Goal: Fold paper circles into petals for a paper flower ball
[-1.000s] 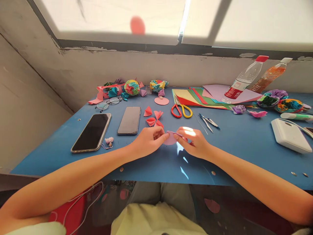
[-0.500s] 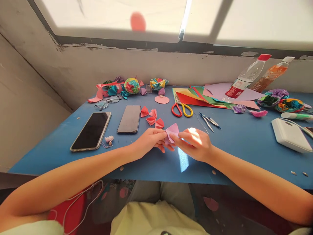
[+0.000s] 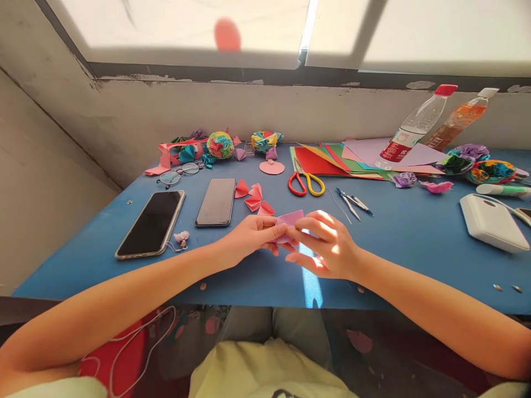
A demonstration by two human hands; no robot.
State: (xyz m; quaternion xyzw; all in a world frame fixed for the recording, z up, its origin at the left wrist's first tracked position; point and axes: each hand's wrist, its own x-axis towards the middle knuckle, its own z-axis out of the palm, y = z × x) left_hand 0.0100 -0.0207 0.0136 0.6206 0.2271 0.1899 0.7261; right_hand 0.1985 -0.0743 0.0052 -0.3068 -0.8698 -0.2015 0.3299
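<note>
Between my hands, just above the front part of the blue table, is a piece of folded purple paper point(image 3: 290, 219). My left hand point(image 3: 261, 232) pinches its left side, thumb on top and fingers underneath. At its right edge, my right hand point(image 3: 326, 243) grips the paper with thumb and fingertips; part of the paper is hidden behind the fingers. Just beyond my left hand lie several folded red paper pieces point(image 3: 254, 197). Scissors point(image 3: 306, 183) with one red and one yellow handle rest behind my hands.
Two phones point(image 3: 215, 202) and eyeglasses point(image 3: 170, 177) lie to the left. Paper balls point(image 3: 220, 145) stand along the wall. Coloured sheets point(image 3: 317, 160), two bottles point(image 3: 415, 130), a compass point(image 3: 352, 202) and a white power bank point(image 3: 493, 222) are to the right. The blue table point(image 3: 249, 287) ends close to my body.
The purple paper has turned from an upright fan shape to a flatter, lower position. My right hand's fingers have shifted along its edge, and the view has moved slightly.
</note>
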